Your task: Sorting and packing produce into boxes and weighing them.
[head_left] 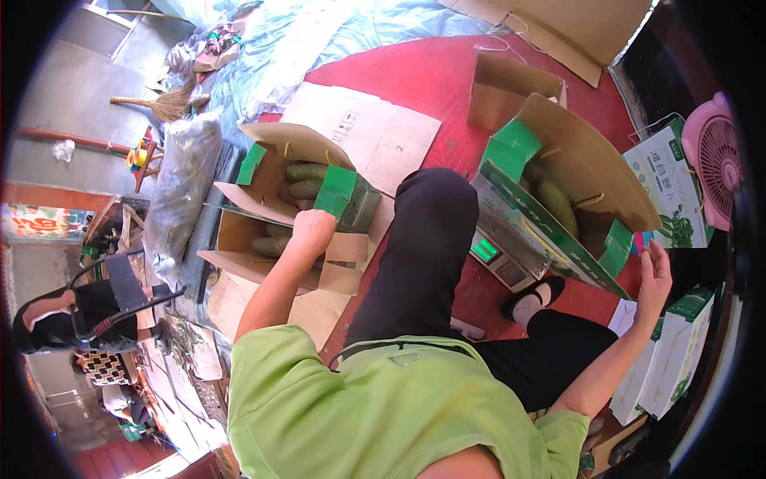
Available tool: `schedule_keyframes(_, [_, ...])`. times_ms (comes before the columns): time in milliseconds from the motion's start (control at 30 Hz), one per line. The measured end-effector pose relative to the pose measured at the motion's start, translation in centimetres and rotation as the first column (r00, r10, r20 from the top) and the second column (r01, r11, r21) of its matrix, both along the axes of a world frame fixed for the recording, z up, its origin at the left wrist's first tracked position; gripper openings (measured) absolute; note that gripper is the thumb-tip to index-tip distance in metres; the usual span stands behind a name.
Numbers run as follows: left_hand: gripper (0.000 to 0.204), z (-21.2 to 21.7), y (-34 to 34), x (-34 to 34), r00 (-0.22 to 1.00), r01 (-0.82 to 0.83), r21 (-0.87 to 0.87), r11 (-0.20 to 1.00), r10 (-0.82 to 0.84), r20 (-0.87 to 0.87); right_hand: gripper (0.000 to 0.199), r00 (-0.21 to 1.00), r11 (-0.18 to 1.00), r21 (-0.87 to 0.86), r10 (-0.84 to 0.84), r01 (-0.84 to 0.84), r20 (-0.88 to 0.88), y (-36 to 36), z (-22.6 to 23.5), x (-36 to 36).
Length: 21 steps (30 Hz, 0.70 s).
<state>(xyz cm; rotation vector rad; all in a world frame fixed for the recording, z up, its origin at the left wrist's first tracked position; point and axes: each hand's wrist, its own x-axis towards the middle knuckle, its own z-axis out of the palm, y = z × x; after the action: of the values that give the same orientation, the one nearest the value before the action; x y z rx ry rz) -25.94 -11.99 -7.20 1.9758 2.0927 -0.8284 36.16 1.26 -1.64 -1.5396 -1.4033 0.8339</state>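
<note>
Item: open cardboard carton (pixel 263 191) with green-printed flaps, at 10 o'clock from the person's black-trousered knee (pixel 431 231), resting on the red floor mat (pixel 423 76).

Contents: several long green gourds (pixel 306 180); judged heavy and firm, with smooth skin likely slippery.

Left hand (pixel 311 230): closed, knuckles up, over the carton's near flap beside the green flap (pixel 345 195). Whether it pinches the card cannot be told.

Right hand (pixel 656 275): spread flat, touching nothing, at 4 o'clock from a second filled carton (pixel 582 172) sitting on a scale (pixel 499 259).

Handling: the loaded carton is judged weighty. The flaps are thin and would likely bend or tear, so take hold under the base or at the stiff side walls.
</note>
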Motion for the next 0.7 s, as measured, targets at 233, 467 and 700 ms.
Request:
schedule_keyframes(233, [0.008, 2.7, 3.0, 1.4, 0.950, -0.089, 0.216, 0.972, 0.018, 0.312, 0.037, 0.963, 0.959, -0.090, -0.269, 0.270, 0.030, 0.6, -0.4, 3.1])
schedule_keyframes(467, [0.021, 8.8, 9.1, 6.9, 0.743, -0.137, 0.548, 0.825, -0.280, 0.608, 0.050, 0.961, 0.956, -0.100, -0.271, 0.276, 0.061, 1.8, -0.9, 2.3])
schedule_keyframes(700, [0.043, 12.2, 13.4, 16.6, 0.506, 0.186, 0.724, 0.664, -0.696, 0.509, 0.060, 0.989, 0.986, -0.074, -0.148, 0.147, 0.003, 3.3, -0.7, 0.2])
